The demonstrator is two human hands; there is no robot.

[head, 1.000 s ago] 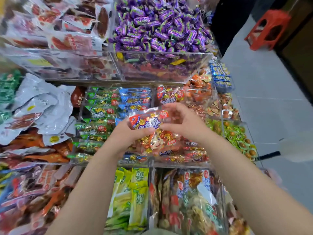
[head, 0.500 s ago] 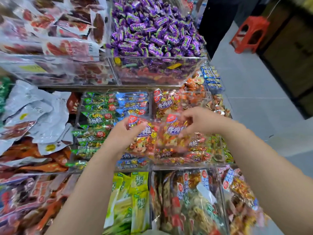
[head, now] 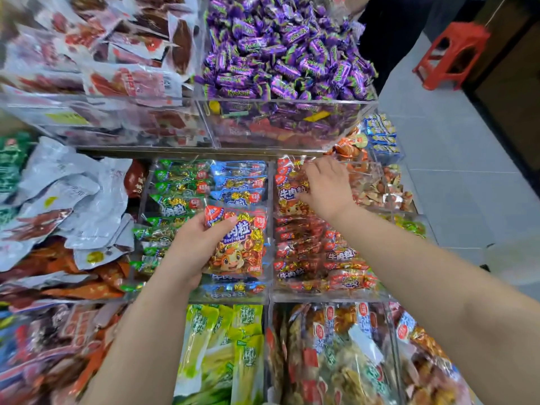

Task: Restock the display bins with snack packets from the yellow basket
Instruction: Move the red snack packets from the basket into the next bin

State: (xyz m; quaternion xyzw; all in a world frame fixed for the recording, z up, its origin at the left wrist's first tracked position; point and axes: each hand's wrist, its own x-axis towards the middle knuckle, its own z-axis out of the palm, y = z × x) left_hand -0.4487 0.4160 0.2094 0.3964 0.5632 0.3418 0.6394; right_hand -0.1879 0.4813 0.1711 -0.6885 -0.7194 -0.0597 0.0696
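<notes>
Hands: two, the left hand [head: 193, 252] and the right hand [head: 327, 185]. Held in the left hand: one beef-cube packet [head: 236, 244]. Upper-tier clear bins: two, the purple-candy bin [head: 286, 124] and the meat-packet bin [head: 117, 124] left of it. Right of the purple-candy bin: one red stool [head: 450, 54].

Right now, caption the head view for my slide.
Left hand holds a beef-cube packet; right hand rests on packets in the clear bin.

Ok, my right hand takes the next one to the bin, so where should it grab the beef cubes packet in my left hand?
Probably pinch the free right edge of the beef cubes packet, coming from the right. The left hand grips its left side, thumb across the front, so that edge is bare and nearest the right hand.
</notes>
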